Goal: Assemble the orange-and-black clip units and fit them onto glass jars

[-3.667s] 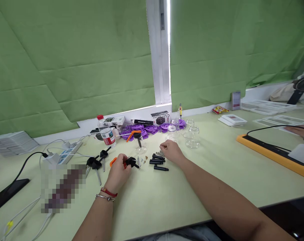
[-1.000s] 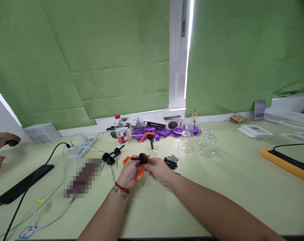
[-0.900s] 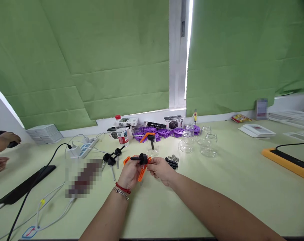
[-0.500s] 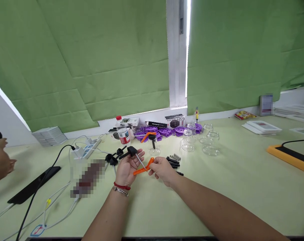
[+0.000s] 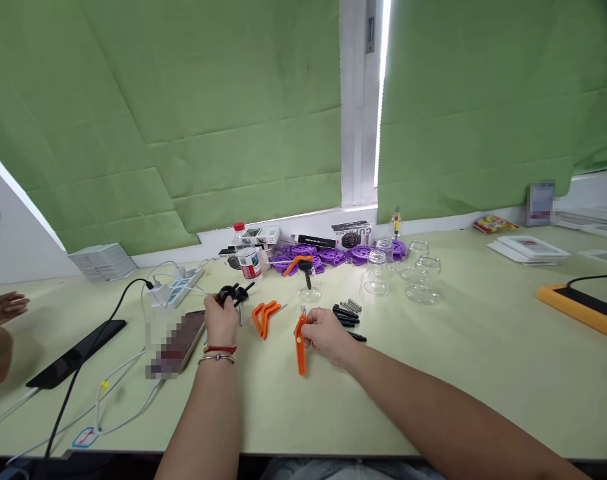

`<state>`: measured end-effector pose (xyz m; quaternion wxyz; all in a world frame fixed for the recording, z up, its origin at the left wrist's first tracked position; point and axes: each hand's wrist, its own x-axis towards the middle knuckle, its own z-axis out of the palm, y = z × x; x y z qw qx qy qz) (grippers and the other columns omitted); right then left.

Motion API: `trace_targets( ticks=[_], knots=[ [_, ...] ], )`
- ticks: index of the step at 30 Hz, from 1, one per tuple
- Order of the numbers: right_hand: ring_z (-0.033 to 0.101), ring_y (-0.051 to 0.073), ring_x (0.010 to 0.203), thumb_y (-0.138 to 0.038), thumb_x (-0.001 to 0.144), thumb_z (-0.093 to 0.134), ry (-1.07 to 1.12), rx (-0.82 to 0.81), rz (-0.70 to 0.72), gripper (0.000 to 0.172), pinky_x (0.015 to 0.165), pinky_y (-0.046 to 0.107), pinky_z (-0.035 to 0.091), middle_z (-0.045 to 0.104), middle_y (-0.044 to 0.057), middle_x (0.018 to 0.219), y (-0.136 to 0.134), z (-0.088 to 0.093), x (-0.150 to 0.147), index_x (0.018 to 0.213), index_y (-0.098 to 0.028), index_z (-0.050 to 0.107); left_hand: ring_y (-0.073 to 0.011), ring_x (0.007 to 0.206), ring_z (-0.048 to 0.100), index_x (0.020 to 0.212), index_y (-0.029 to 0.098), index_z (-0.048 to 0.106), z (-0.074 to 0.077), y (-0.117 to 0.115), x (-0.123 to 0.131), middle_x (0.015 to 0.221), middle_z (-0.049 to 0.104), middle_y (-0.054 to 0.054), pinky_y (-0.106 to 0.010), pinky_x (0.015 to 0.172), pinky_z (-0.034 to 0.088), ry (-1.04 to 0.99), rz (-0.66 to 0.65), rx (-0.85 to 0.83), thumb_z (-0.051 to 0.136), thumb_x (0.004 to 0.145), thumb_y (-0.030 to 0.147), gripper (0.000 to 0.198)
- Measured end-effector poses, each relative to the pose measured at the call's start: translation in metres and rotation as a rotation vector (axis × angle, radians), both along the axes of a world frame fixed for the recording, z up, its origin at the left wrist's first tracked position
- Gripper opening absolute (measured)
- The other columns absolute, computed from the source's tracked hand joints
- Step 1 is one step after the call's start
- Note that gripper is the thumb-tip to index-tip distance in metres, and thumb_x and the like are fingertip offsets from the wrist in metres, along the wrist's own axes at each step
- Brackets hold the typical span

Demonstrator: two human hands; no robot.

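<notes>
My right hand (image 5: 326, 335) pinches an orange plastic lever (image 5: 300, 350) above the table, long part hanging down. A short metal rod end (image 5: 304, 310) shows at its top. My left hand (image 5: 221, 320) has its fingers closed on a black knob-shaped part (image 5: 228, 292) in a small group of such black parts with stems; the fingertips are partly hidden. Between the hands lie more orange levers (image 5: 265, 317), with a metal rod beside them. Beyond my right hand are several black sticks (image 5: 346, 318) and metal springs (image 5: 352, 305).
An upside-down glass (image 5: 309, 293) carries a black part and an orange lever. Purple plastic parts (image 5: 328, 256), a bottle (image 5: 248, 257) and glass pieces (image 5: 376, 283) stand behind. Left are a phone (image 5: 191, 341), cables and a power strip (image 5: 186, 288); another person's hand (image 5: 8, 307) is at the edge.
My left hand has moved left from beside the orange lever to the black parts, uncovering orange levers on the table. The lever in my right hand has turned from slanted to upright.
</notes>
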<state>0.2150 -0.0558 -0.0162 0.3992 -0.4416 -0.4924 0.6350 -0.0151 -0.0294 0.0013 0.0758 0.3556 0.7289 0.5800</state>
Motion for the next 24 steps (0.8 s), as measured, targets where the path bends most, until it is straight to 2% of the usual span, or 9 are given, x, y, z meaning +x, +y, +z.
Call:
trace_targets(
  ticks=[5, 9, 12, 16, 18, 20, 22, 23, 24],
  knots=[
    [0.049, 0.009, 0.044, -0.005, 0.055, 0.048, -0.02, -0.01, 0.018, 0.019, 0.042, 0.019, 0.029, 0.054, -0.005, 0.051, -0.004, 0.004, 0.0, 0.069, -0.018, 0.048, -0.0292, 0.101, 0.054, 0.094, 0.015, 0.05, -0.01, 0.005, -0.009, 0.101, 0.055, -0.015, -0.045, 0.089, 0.04, 0.151, -0.014, -0.137, 0.06, 0.066, 0.007, 0.031],
    [0.052, 0.011, 0.047, -0.003, 0.057, 0.048, -0.081, -0.027, 0.037, 0.03, 0.042, 0.019, 0.03, 0.055, -0.004, 0.051, -0.005, 0.005, 0.002, 0.083, -0.019, 0.051, -0.0314, 0.108, 0.051, 0.105, 0.013, 0.049, -0.019, 0.008, -0.004, 0.117, 0.047, -0.019, -0.045, 0.092, 0.039, 0.227, -0.062, -0.206, 0.06, 0.064, 0.007, 0.042],
    [0.052, 0.011, 0.048, -0.001, 0.058, 0.046, -0.084, -0.041, 0.046, 0.03, 0.043, 0.019, 0.033, 0.054, -0.004, 0.05, -0.006, 0.005, 0.001, 0.082, -0.019, 0.05, -0.0337, 0.112, 0.048, 0.111, 0.011, 0.048, -0.023, 0.01, -0.001, 0.12, 0.045, -0.022, -0.045, 0.094, 0.037, 0.276, -0.09, -0.251, 0.061, 0.063, 0.007, 0.049],
    [0.048, 0.01, 0.046, -0.001, 0.061, 0.046, -0.049, -0.039, 0.048, 0.025, 0.045, 0.02, 0.034, 0.054, -0.004, 0.05, -0.006, 0.008, 0.001, 0.079, -0.018, 0.05, -0.0382, 0.117, 0.041, 0.111, 0.008, 0.049, -0.012, 0.006, 0.008, 0.117, 0.047, -0.024, -0.05, 0.098, 0.031, 0.353, -0.07, -0.269, 0.062, 0.065, 0.012, 0.048],
    [0.047, 0.009, 0.046, -0.003, 0.062, 0.048, -0.023, -0.012, 0.044, 0.022, 0.047, 0.021, 0.036, 0.055, -0.004, 0.051, -0.006, 0.008, 0.001, 0.079, -0.018, 0.05, -0.0363, 0.117, 0.041, 0.108, 0.01, 0.052, -0.002, -0.003, 0.02, 0.115, 0.05, -0.022, -0.049, 0.098, 0.031, 0.463, -0.083, -0.18, 0.062, 0.069, 0.019, 0.041],
    [0.048, 0.009, 0.047, -0.005, 0.063, 0.049, 0.022, 0.024, 0.039, 0.019, 0.049, 0.021, 0.038, 0.056, -0.004, 0.052, -0.005, 0.007, 0.0, 0.078, -0.017, 0.049, -0.0294, 0.102, 0.051, 0.103, 0.014, 0.056, 0.008, -0.014, 0.037, 0.105, 0.056, -0.015, -0.041, 0.089, 0.039, 0.502, -0.253, -0.024, 0.063, 0.072, 0.029, 0.035],
    [0.049, 0.009, 0.049, -0.008, 0.065, 0.052, 0.091, 0.065, 0.04, 0.016, 0.052, 0.022, 0.041, 0.057, -0.004, 0.053, -0.004, 0.005, -0.001, 0.078, -0.017, 0.049, -0.0195, 0.078, 0.056, 0.104, 0.018, 0.057, 0.014, -0.027, 0.055, 0.09, 0.06, -0.007, -0.03, 0.073, 0.044, 0.391, -0.661, 0.025, 0.061, 0.074, 0.033, 0.033],
    [0.05, 0.009, 0.05, -0.01, 0.065, 0.053, 0.132, 0.082, 0.039, 0.015, 0.054, 0.023, 0.041, 0.057, -0.004, 0.055, -0.003, 0.004, -0.001, 0.078, -0.017, 0.049, -0.0163, 0.071, 0.055, 0.105, 0.019, 0.057, 0.015, -0.032, 0.063, 0.084, 0.061, -0.004, -0.027, 0.067, 0.044, 0.363, -0.902, -0.041, 0.062, 0.074, 0.032, 0.034],
    [0.051, 0.009, 0.05, -0.012, 0.066, 0.054, 0.169, 0.095, 0.036, 0.014, 0.055, 0.023, 0.042, 0.058, -0.004, 0.057, -0.002, 0.003, -0.002, 0.078, -0.017, 0.049, -0.0141, 0.065, 0.054, 0.106, 0.02, 0.057, 0.015, -0.035, 0.069, 0.077, 0.06, -0.002, -0.025, 0.062, 0.043, 0.359, -1.072, -0.118, 0.062, 0.074, 0.032, 0.034]
  ],
)
